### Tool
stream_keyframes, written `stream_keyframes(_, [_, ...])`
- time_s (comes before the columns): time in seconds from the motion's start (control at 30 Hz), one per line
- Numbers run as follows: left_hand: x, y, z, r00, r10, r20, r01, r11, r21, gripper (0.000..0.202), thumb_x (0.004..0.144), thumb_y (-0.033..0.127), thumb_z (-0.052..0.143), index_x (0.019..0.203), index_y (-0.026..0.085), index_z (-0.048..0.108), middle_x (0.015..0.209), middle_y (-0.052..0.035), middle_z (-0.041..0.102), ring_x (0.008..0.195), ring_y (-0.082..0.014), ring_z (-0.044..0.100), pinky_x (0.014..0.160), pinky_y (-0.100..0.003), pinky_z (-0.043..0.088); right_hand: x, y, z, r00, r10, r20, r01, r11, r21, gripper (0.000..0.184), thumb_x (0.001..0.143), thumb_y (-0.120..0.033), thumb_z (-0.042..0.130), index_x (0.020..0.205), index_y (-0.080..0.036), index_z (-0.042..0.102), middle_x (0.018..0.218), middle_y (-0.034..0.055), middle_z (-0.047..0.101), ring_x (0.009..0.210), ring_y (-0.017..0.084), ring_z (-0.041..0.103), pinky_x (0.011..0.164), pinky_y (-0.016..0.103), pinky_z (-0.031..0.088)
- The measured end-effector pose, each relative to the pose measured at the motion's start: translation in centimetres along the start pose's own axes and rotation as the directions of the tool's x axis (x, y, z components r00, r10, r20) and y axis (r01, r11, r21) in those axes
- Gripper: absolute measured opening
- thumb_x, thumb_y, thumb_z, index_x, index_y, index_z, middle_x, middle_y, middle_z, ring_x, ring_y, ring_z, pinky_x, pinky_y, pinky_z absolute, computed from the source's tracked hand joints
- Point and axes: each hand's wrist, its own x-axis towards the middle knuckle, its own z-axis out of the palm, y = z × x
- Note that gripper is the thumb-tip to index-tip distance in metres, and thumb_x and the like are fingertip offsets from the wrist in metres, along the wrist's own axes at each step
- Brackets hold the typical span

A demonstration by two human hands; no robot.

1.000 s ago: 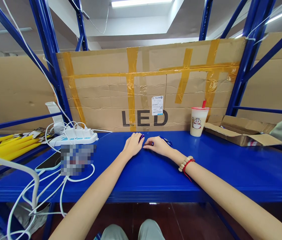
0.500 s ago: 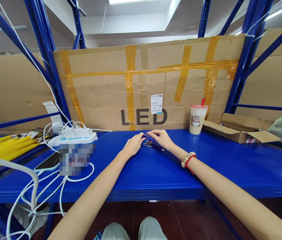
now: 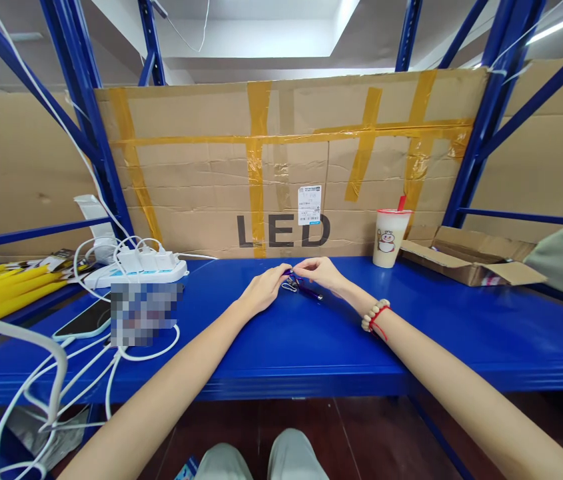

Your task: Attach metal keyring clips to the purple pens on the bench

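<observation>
My left hand (image 3: 264, 291) lies at the middle of the blue shelf, its fingers closed on one end of a small dark purple item. Across from it, my right hand (image 3: 322, 273) has thumb and fingertips pinched at the same spot, on the item's near end. A silver metal clip (image 3: 290, 287) rests on the shelf just under the fingertips. From there a dark, slim, rod-like piece (image 3: 310, 291) points right, beneath my right hand. Fingers cover much of the item, so its exact kind is unclear.
The blue shelf (image 3: 281, 347) is backed by a taped cardboard sheet (image 3: 201, 180). At right stand a drink cup (image 3: 386, 241) with a red straw and an open carton (image 3: 461, 267). At left are a white power strip (image 3: 151, 273), a phone (image 3: 84, 320), white cables and yellow rods (image 3: 11, 287).
The view has shifted slightly, so everything sits a little further left. Both hands stay together at the purple item, with my right fingertips marginally closer to the left ones.
</observation>
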Motion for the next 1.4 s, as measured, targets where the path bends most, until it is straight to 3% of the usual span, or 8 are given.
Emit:
stream_keyframes(0.17, [-0.1,0.7,0.3,1.0,0.026,-0.003,-0.026,1.0,-0.013,0.028,0.092,0.028,0.029,0.115,0.025,0.043,0.114,-0.0032,0.059,0.105,-0.0171,0.056,0.089,-0.03,0.044,-0.3,-0.3,-0.6,0.995,0.098,0.012,-0.098,0.995,0.005,0.031,0.051,-0.041,0.071,0.063,-0.012,0.066,0.059,0.0002,0.06,0.052,0.007,0.044,0.048,0.021,0.034])
stream_keyframes(0.43, [-0.1,1.1,0.8,0.999,0.031,-0.045,-0.034,0.997,-0.066,0.032,0.091,0.026,0.029,0.12,0.025,0.043,0.12,-0.0027,0.057,0.109,-0.0173,0.055,0.089,-0.028,0.044,-0.3,-0.9,-0.5,0.994,0.101,0.029,-0.102,0.994,0.032,0.037,0.046,-0.045,0.076,0.059,-0.013,0.063,0.054,-0.0025,0.055,0.049,0.005,0.039,0.045,0.021,0.03])
stream_keyframes(0.57, [0.2,0.9,1.1,0.993,-0.039,-0.115,0.03,0.997,-0.076,0.032,0.09,0.025,0.031,0.12,0.024,0.045,0.123,-0.0036,0.056,0.112,-0.0181,0.053,0.092,-0.03,0.042,-0.3,-1.0,0.0,0.995,0.103,0.005,-0.103,0.992,0.073,0.04,0.05,-0.05,0.073,0.061,-0.013,0.063,0.053,-0.0029,0.053,0.049,0.005,0.041,0.045,0.02,0.032])
stream_keyframes(0.83, [0.7,0.2,1.2,0.991,-0.074,-0.111,0.056,0.986,-0.155,0.032,0.09,0.028,0.031,0.117,0.023,0.047,0.113,-0.0042,0.061,0.101,-0.0181,0.058,0.089,-0.032,0.043,0.2,-0.6,-0.3,0.995,-0.09,0.035,0.091,0.996,-0.005,0.042,0.057,-0.05,0.07,0.073,-0.012,0.066,0.06,-0.0002,0.059,0.047,0.005,0.043,0.046,0.021,0.036])
stream_keyframes(0.93, [0.6,0.1,1.2,0.994,-0.078,-0.074,0.064,0.982,-0.178,0.033,0.09,0.03,0.03,0.117,0.024,0.048,0.11,-0.0029,0.062,0.098,-0.0179,0.058,0.089,-0.031,0.043,0.5,0.0,-0.7,0.974,-0.224,0.04,0.226,0.969,-0.094,0.039,0.06,-0.048,0.069,0.08,-0.014,0.069,0.07,0.0021,0.062,0.05,0.006,0.046,0.049,0.022,0.039])
stream_keyframes(1.07, [0.6,0.0,1.4,0.996,-0.085,-0.013,0.08,0.97,-0.229,0.034,0.089,0.03,0.03,0.117,0.024,0.049,0.106,-0.0017,0.064,0.096,-0.0176,0.059,0.089,-0.031,0.042,0.7,0.4,-1.1,0.935,-0.344,0.087,0.354,0.919,-0.175,0.033,0.062,-0.046,0.069,0.075,-0.016,0.071,0.082,0.0047,0.061,0.054,0.007,0.05,0.055,0.024,0.044])
stream_keyframes(1.27, [0.7,0.0,1.8,0.997,-0.075,-0.032,0.064,0.963,-0.262,0.031,0.089,0.032,0.03,0.112,0.024,0.05,0.101,-0.0009,0.065,0.095,-0.0173,0.059,0.084,-0.028,0.043,0.6,0.1,-1.5,0.912,-0.401,0.083,0.409,0.881,-0.236,0.03,0.062,-0.046,0.071,0.076,-0.019,0.073,0.081,0.0028,0.055,0.058,0.008,0.047,0.062,0.026,0.045])
stream_keyframes(1.4, [0.5,0.3,1.6,0.999,-0.023,0.025,0.028,0.979,-0.201,0.028,0.09,0.032,0.029,0.105,0.024,0.051,0.093,-0.0014,0.066,0.087,-0.0174,0.061,0.078,-0.027,0.044,0.6,0.2,-2.0,0.898,-0.43,0.092,0.437,0.851,-0.293,0.033,0.058,-0.05,0.072,0.074,-0.021,0.073,0.08,0.0017,0.05,0.061,0.009,0.046,0.063,0.027,0.044])
